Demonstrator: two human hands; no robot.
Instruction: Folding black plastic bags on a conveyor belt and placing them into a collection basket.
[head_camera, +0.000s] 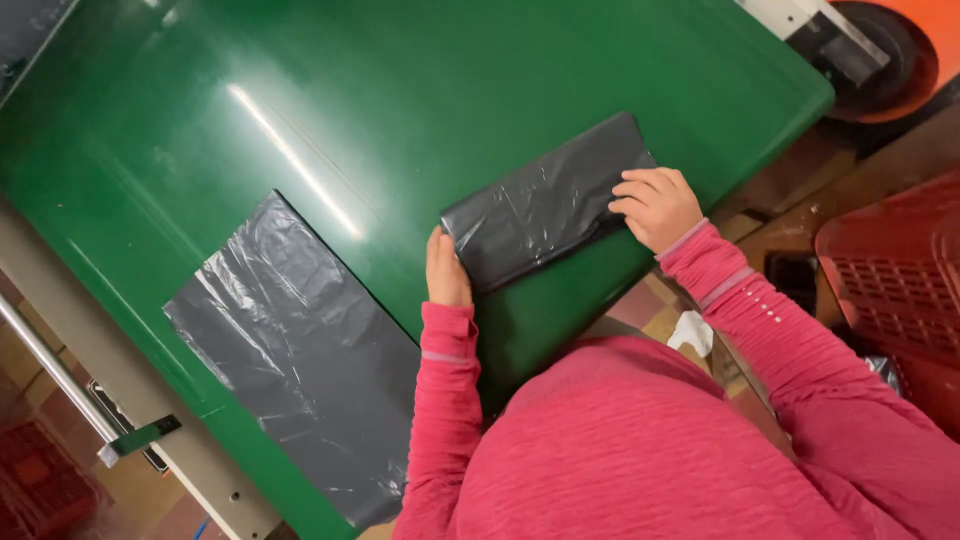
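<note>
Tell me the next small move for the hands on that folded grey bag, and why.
Probably press and smooth the fold flat: the left hand braces one end of the folded grey bag and the right hand rests on the other, while its surface looks creased and slightly puffed on the green lid.

Two packaging items lie on the green table top (300, 110). Item one: a folded dark grey plastic bag (540, 205), a compact oblong with crinkled, glossy film, set near the table's near edge. The left hand (446, 272) touches its lower left end; the right hand (657, 207) presses its upper right end. Item two: a flat dark grey plastic bag (300, 350), a long unfolded rectangle, lies to the left, well apart, overhanging the table edge. No labels, signs or screens are visible.
</note>
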